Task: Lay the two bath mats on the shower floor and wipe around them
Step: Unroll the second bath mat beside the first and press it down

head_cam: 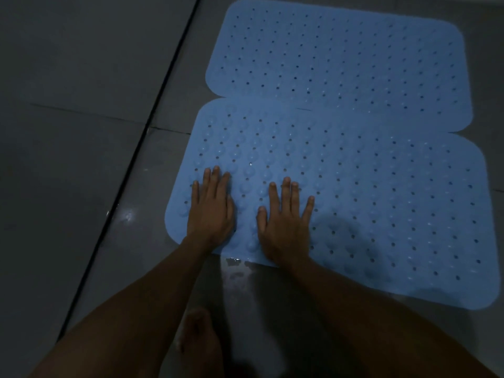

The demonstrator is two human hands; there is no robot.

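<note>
Rubbery blue near mat [354, 203] lies flat on wet tile floor [81, 159], its far edge touching the far mat [341, 61]. My left hand [211, 211] and right hand [285, 222] press it, fingers straight, grasping nothing. I judge it floppy, slippery; lift by a corner.

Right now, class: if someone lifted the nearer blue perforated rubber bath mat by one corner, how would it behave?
The nearer blue perforated rubber bath mat looks thin and flat, so probably floppy. Water glistens on the grey tiled floor, so it may feel slippery.
</note>
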